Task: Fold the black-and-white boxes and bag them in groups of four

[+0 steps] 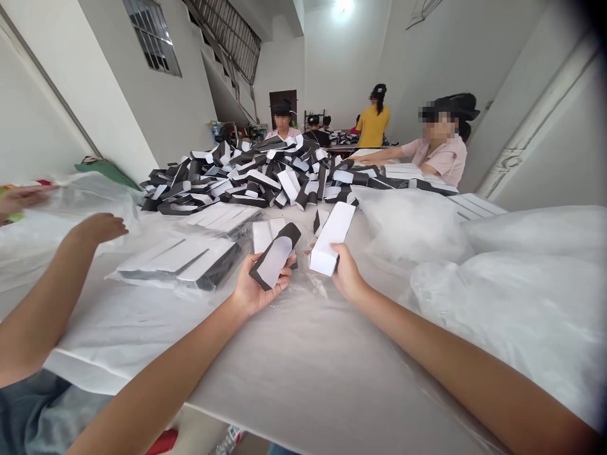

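**Left hand (262, 288) and right hand (347, 274) each grasp a piece of folded card**

Seen from across the room, both of the person's hands are closed on card, just in front of the heap of card sleeves (237, 170). The left hand cradles a black-and-white card sleeve (275, 256), with the fingers curled around its underside and the thumb along one edge. The right hand grips the lower end of a white card box (332, 239), which stands tilted up from the fist. Both pieces look light and fairly stiff, though thin enough to crease or crush under a hard squeeze. Their smooth coating may slip a little, so the long edges and folded corners seem the safest places to hold.

Nearer the person than the heap, flat-packed card blanks (177, 262) lie in clear plastic on the plastic-covered table (303, 379). Bulging clear plastic bags (412, 227) sit to the heap's right. A co-worker's hand (97, 229) hovers open to its left, and a co-worker in a pink top (443, 158) reaches in beyond it.
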Demonstrator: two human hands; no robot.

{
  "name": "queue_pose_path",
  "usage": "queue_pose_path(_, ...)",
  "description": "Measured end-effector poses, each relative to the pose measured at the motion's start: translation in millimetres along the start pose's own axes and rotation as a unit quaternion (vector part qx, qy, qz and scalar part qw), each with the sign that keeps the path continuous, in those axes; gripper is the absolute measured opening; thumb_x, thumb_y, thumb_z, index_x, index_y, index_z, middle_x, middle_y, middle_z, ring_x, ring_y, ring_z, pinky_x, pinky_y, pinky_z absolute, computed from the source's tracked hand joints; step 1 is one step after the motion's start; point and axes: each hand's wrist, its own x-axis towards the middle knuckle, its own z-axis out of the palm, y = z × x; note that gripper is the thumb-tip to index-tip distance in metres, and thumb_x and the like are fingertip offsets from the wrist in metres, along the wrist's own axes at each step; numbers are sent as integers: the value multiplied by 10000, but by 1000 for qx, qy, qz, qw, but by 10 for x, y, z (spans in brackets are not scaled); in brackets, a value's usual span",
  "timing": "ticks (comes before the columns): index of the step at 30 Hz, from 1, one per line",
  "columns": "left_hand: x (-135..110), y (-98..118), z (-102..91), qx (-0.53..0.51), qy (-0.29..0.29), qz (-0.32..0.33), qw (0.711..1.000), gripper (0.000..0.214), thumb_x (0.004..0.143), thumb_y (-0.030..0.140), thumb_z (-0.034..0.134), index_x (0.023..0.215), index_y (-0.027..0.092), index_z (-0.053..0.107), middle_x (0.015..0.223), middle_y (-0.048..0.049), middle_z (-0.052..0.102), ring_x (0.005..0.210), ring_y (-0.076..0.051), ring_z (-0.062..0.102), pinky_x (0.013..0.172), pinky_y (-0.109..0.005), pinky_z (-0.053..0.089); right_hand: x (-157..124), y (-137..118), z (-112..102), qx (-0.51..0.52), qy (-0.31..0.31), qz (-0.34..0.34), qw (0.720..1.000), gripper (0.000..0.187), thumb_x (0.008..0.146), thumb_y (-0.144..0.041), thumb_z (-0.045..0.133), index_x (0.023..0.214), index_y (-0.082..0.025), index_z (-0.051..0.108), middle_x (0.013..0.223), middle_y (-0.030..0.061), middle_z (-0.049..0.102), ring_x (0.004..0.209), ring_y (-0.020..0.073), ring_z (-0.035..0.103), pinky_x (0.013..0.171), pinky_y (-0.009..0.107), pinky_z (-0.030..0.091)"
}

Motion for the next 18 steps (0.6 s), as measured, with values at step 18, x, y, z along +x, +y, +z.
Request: queue_pose_path(18,19,-116,-63,221,-104,-54,968,379,951,300,520,1292,146,576,1172,-142,666,1073,-294,646,906,-428,517,-384,-44,250,-177,18,-100,979,462,903,-644,409,1111,-269,582,1013,50,623,968,234,592,826,374,518)
